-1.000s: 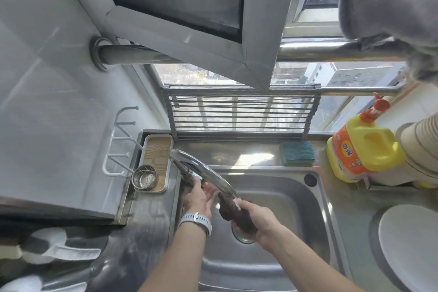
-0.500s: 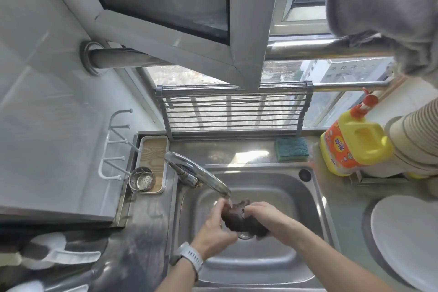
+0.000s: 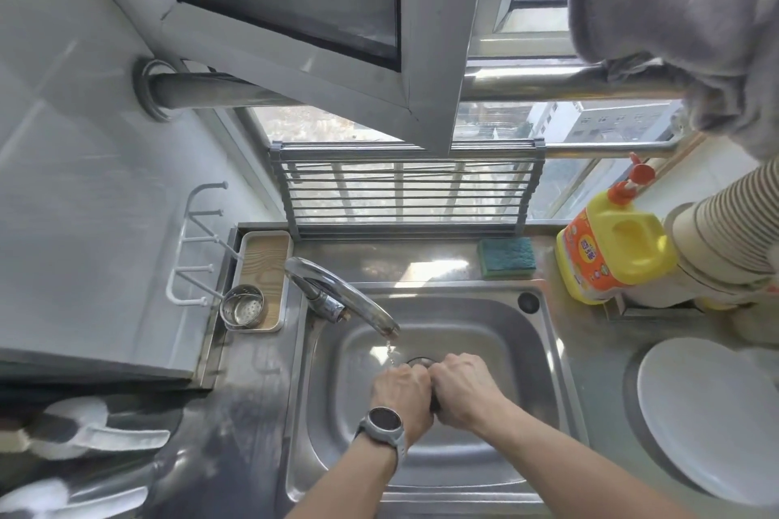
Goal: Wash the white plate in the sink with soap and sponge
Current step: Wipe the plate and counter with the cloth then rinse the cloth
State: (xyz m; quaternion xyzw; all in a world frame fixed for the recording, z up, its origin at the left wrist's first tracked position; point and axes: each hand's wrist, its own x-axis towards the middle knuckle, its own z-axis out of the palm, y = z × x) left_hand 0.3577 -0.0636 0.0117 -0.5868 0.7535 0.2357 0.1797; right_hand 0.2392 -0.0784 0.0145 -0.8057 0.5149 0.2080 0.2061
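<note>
Both fists, left hand and right hand, clenched together on a dark rag, barely visible, probably wringing it under the tap. White plate waits far right of the right hand; sponge beyond the hands.

steel counter; white plate, soap bottle

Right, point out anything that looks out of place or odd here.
Nothing is spilled or broken. One oddity: the white plate sits on the counter right of the sink, while both hands, left hand and right hand, are clenched together under the faucet.
</note>
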